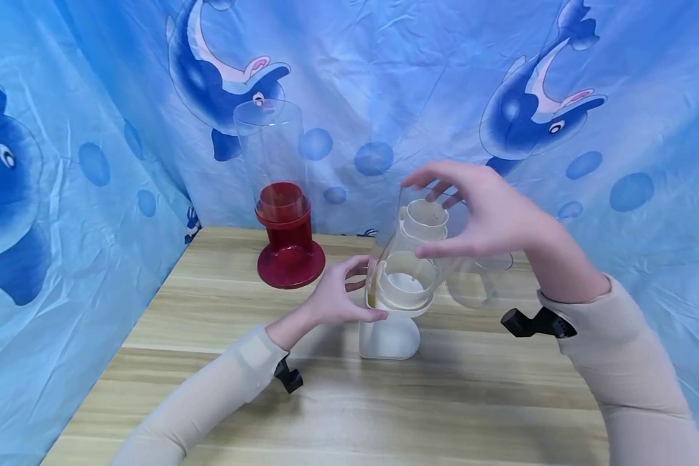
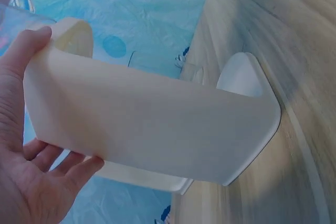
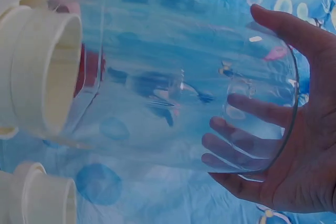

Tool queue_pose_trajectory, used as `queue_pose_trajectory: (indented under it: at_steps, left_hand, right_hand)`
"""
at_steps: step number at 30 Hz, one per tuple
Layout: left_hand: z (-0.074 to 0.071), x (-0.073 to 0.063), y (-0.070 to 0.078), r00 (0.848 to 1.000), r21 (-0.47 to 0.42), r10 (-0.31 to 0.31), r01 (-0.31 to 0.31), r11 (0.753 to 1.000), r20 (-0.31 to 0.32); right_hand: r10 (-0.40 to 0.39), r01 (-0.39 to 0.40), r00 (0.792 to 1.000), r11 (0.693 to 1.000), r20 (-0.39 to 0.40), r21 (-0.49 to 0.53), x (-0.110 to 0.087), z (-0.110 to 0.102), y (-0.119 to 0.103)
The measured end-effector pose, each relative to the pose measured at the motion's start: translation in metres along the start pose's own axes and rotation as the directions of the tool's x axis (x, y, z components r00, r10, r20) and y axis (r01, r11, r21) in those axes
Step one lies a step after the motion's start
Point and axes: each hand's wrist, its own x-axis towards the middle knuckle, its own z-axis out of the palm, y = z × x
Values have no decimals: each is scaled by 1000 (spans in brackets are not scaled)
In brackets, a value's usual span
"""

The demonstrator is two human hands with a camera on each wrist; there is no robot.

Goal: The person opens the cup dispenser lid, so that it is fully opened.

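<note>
A cream-white stand (image 1: 390, 336) with a flat foot and a round collar (image 1: 408, 288) stands upright on the wooden table. My left hand (image 1: 340, 294) grips it near the top, thumb on the near side and fingers along the back panel (image 2: 147, 114). Above the collar is a clear cylinder (image 3: 168, 87), which my right hand (image 1: 489, 210) holds around its upper end, with the thumb on one side and the fingers on the other. The cylinder's lower end overlaps the collar in the right wrist view.
Farther left, a red stand (image 1: 291, 265) carries another clear cylinder (image 1: 270, 145). A second cream stand (image 1: 425, 220) is right behind the held one. Another clear cylinder (image 1: 472, 285) is on the table at the right. A blue dolphin-print cloth (image 1: 349, 77) hangs behind the table.
</note>
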Motion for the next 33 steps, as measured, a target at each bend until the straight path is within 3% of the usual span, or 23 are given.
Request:
queue_pose_trajectory:
  at_steps: [4,8,11,14,17,21,29,33]
  left_hand:
    - [-12,5,-3,994,-50,5,1,999,109]
    - [-30,11,-3,967,-90,14,9,996,253]
    - [-40,12,1,951,-88,13,15,996,308]
    - [-41,11,9,955,-28,9,0,1000,298]
    - [-38,10,16,975,24,1,-7,1000,223]
    - [-37,10,15,987,-10,-18,20,1000,161]
    - [-52,14,4,960,-118,-29,63,991,277]
    - [-50,9,14,969,-36,13,-4,999,248]
  right_hand:
    - [75,-75,995,997,-68,4,-12,-15,-1]
    - [161,-157,974,987,-161,37,-28,-28,0]
    - [201,-194,953,980,-229,51,-39,-33,4]
    - [249,-238,928,969,-276,71,-48,-38,10]
    - [304,-291,906,953,-295,89,-56,-41,15]
    - [350,-343,889,936,-295,79,-64,-41,21]
    - [371,-345,879,928,-297,140,-76,-40,28]
    - [386,-359,871,922,-305,143,-81,-40,31]
